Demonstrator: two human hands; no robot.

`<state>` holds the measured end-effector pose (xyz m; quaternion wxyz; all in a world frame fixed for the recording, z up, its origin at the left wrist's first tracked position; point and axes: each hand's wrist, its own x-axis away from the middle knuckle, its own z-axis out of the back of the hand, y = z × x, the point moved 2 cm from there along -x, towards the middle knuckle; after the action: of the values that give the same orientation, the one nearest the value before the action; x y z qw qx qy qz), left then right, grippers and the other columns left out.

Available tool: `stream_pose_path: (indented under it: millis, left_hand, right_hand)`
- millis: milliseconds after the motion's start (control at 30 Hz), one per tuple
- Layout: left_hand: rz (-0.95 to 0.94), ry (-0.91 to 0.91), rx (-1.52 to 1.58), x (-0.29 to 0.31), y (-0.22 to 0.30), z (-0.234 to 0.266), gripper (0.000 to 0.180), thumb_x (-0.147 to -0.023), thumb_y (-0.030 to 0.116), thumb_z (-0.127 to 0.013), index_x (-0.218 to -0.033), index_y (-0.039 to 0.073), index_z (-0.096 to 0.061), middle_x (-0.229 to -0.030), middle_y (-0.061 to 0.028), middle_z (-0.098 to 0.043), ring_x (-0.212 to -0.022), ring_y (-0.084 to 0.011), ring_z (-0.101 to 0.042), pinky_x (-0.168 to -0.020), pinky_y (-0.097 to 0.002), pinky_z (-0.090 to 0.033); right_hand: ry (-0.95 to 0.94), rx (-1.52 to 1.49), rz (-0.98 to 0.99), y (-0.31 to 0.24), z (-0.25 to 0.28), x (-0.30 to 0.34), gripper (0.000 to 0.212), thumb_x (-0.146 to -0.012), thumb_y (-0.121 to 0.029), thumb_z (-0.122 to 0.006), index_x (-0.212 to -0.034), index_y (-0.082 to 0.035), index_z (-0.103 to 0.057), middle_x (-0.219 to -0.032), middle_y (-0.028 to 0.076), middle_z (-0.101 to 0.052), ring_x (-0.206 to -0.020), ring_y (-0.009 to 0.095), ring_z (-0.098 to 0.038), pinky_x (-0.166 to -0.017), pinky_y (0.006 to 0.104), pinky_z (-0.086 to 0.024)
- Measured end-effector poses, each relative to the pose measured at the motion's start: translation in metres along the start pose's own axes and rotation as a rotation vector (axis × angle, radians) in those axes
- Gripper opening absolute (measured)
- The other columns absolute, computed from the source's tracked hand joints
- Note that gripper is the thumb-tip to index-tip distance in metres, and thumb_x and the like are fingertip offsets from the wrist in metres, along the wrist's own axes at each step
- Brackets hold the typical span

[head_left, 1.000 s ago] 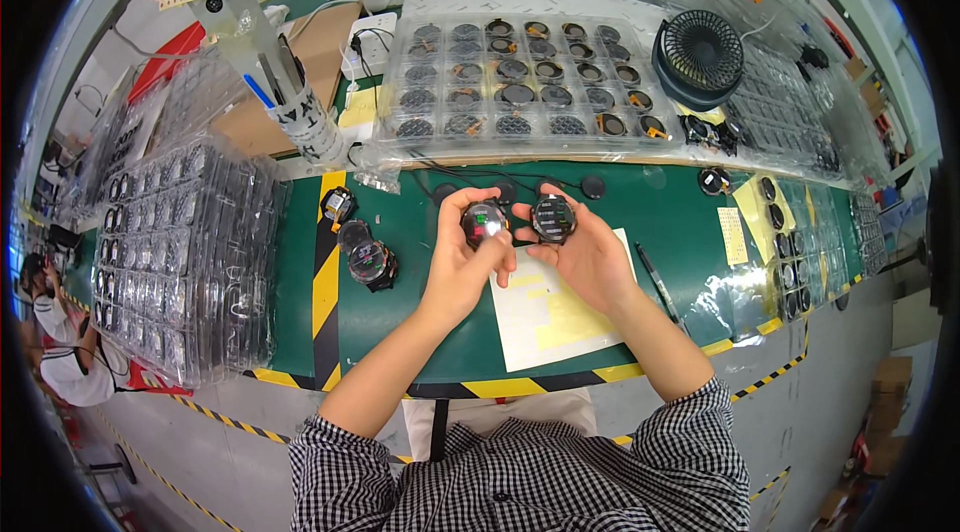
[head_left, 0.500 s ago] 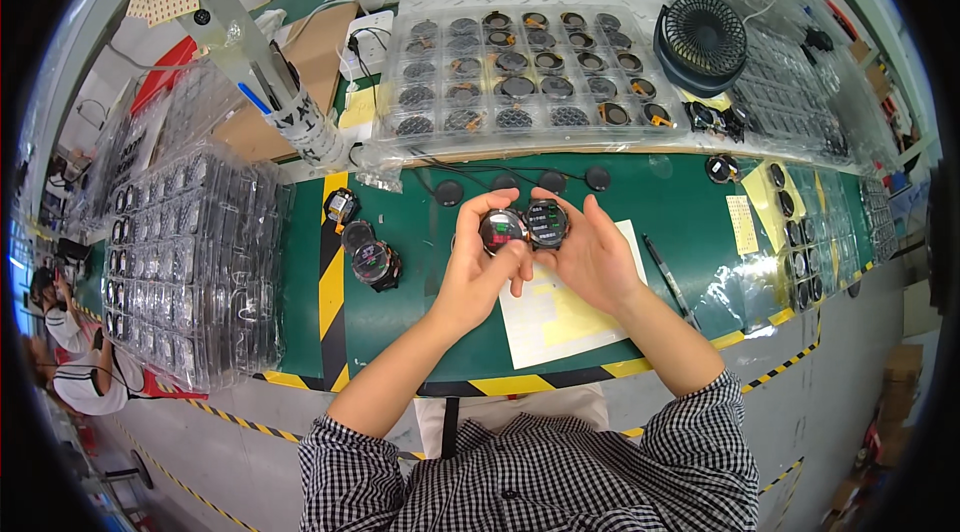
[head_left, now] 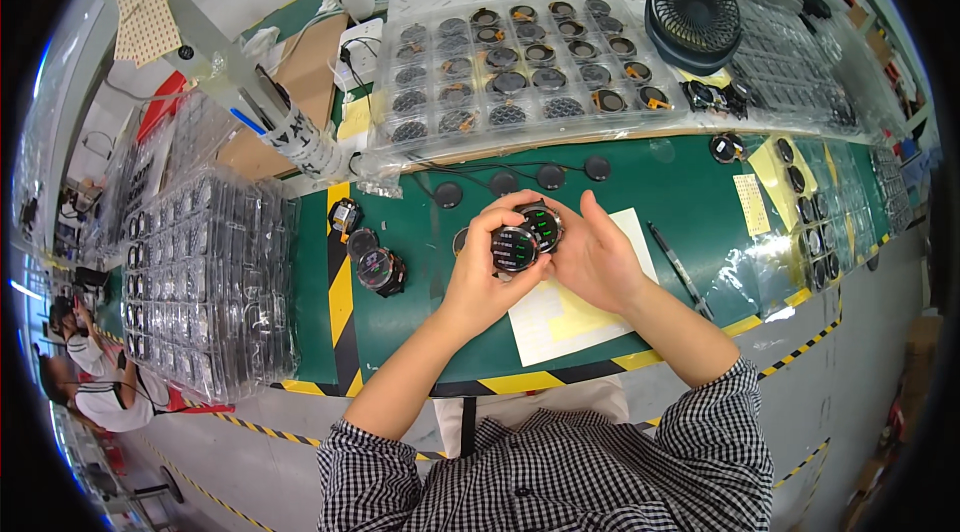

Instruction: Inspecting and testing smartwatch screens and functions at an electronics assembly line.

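My left hand (head_left: 478, 282) is closed on a round black watch (head_left: 514, 249) whose lit screen shows lines of white and green text. Just behind it, partly covered, a second round watch (head_left: 545, 224) with a similar lit screen rests in my right hand (head_left: 608, 260), its fingers curled around and the thumb raised. The two watches overlap. On the green bench left of my hands lie a watch with a lit screen (head_left: 376, 268), a dark disc (head_left: 362, 241) touching it, and a small watch part (head_left: 345, 214). A paper sheet with a yellow note (head_left: 573, 317) lies beneath my right hand.
Several black charging pucks (head_left: 550, 177) with cables lie behind my hands. Further back are a clear tray of watch parts (head_left: 410, 57) and a black fan (head_left: 693, 22). Stacked clear trays (head_left: 215, 282) stand left. A pen (head_left: 680, 270) and more watch parts (head_left: 795, 179) lie right.
The left watch has moved lower and rightward, now overlapping the right one. Its screen has changed from a coloured picture to lines of text. The view has shifted slightly.
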<state>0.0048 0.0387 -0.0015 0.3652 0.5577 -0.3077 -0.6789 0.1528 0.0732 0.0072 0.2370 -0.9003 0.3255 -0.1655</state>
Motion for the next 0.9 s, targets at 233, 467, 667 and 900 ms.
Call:
stream_pose_path:
  millis: [233, 467, 667, 900]
  left_hand:
    - [0.347, 0.041, 0.388, -0.002, 0.015, 0.001, 0.055, -0.080, -0.017, -0.061, -0.120, 0.008, -0.033, -0.138, -0.0228, -0.040, -0.079, -0.0271, -0.070, -0.056, -0.0272, -0.059]
    - [0.287, -0.070, 0.392, -0.001, 0.016, 0.003, 0.054, -0.080, -0.015, -0.064, -0.120, 0.007, -0.035, -0.139, -0.0235, -0.041, -0.086, -0.0284, -0.070, -0.065, -0.0305, -0.062]
    - [0.160, -0.097, 0.269, 0.000, 0.008, 0.001, 0.054, -0.079, -0.014, -0.066, -0.120, 0.006, -0.037, -0.138, -0.0231, -0.042, -0.106, -0.0288, -0.063, -0.079, -0.0363, -0.062]
    - [0.288, -0.030, 0.346, 0.001, 0.014, 0.003, 0.057, -0.077, -0.013, -0.068, -0.121, 0.007, -0.037, -0.137, -0.0195, -0.044, -0.094, -0.0210, -0.065, -0.076, -0.0292, -0.058]
  right_hand:
    - [0.242, 0.515, 0.310, -0.009, 0.015, 0.002, 0.040, -0.105, -0.032, -0.040, -0.129, -0.003, -0.050, -0.106, 0.003, -0.056, -0.094, 0.012, -0.054, -0.088, 0.0297, -0.045]
    - [0.126, 0.991, 0.623, -0.019, 0.006, 0.007, 0.017, -0.100, -0.008, -0.049, -0.116, -0.004, -0.053, -0.089, 0.000, -0.055, -0.080, 0.006, -0.051, -0.073, 0.0224, -0.044]
    - [0.095, 0.977, 0.535, -0.023, 0.011, 0.007, 0.018, -0.097, -0.006, -0.051, -0.116, -0.005, -0.053, -0.081, -0.003, -0.053, -0.066, 0.003, -0.045, -0.062, 0.0198, -0.037]
    - [0.109, 0.771, 0.407, -0.021, 0.009, 0.003, 0.022, -0.100, -0.019, -0.049, -0.119, -0.008, -0.052, -0.080, -0.006, -0.050, -0.068, 0.003, -0.046, -0.059, 0.0186, -0.037]
